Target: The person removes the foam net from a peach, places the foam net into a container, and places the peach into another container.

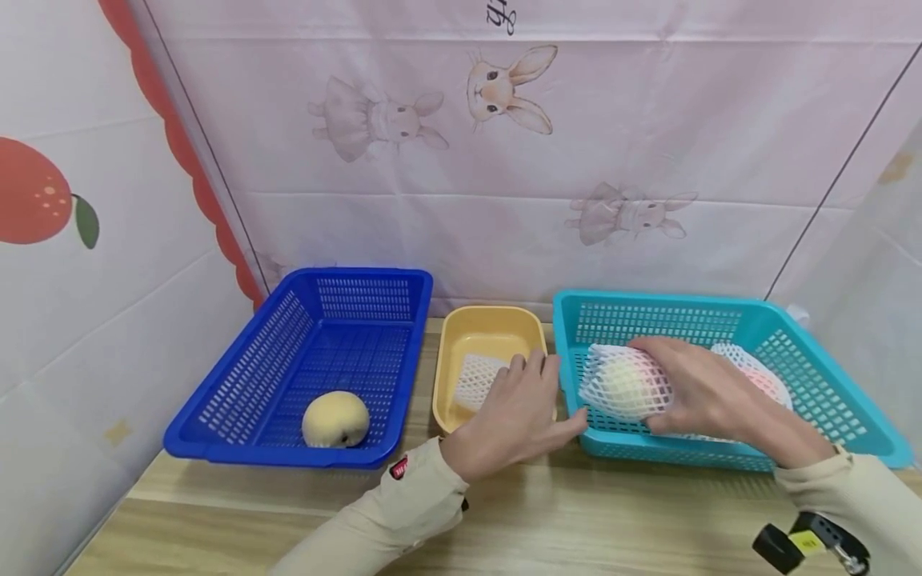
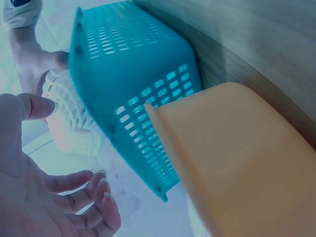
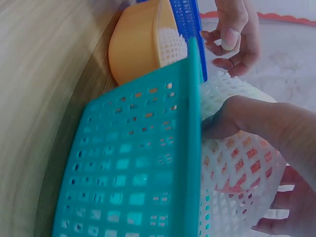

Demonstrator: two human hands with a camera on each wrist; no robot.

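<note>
Specifically, the blue basket point(image 1: 266, 454) occupies the left end of the tabletop point(image 1: 576, 520) and contains one bare pale-yellow fruit point(image 1: 334, 418) near its front wall. Just to its right stands the yellow tray point(image 1: 497, 326), with a white foam net point(image 1: 475, 380) inside. Of the two hands, the left hand point(image 1: 507, 416) is positioned over the tray's right side; its thumb is extended well apart from the fingers, which are slightly bent, and the grasp contains nothing. Next is the teal basket point(image 1: 670, 448). Over its left part, the net-wrapped fruit point(image 1: 625, 384) is gripped by the right hand point(image 1: 702, 388), thumb on the near side and fingers curved around the far side. The left thumb points toward this fruit without touching it. Farther right, a second netted fruit point(image 1: 769, 384) lies in the teal basket, partly hidden by the right hand.
</note>
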